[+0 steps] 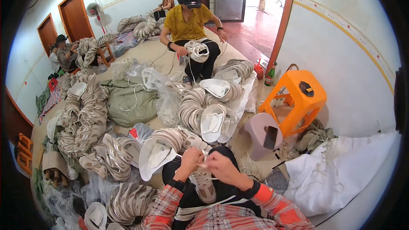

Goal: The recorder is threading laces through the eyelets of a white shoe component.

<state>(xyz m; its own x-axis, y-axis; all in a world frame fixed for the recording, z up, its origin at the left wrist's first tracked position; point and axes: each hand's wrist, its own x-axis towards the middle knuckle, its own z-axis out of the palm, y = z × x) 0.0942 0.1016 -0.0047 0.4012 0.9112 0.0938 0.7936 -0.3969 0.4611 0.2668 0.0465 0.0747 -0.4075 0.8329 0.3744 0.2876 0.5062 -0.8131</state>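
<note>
A beige and grey shoe upper (204, 188) rests on my lap, its toe toward me. Over it my left hand (192, 160) is closed, with a pale shoelace (203, 162) at its fingertips. My right hand (223, 169) is closed on the lace from the other side, its fingers slightly smeared by motion. The two hands are close together, and they partly hide the upper's far end. Just left of my left hand lies a nested row of uppers with a white insole-like piece (158, 155) showing at its end.
Stacked uppers (87, 119) fill the floor on the left; more stacks (194, 108) lie ahead. Beyond them a seated co-worker (185, 23) handles an upper. On the right stand an orange stool (298, 91), a low lilac stool (255, 138) with a phone (270, 137), and white cloth (336, 174).
</note>
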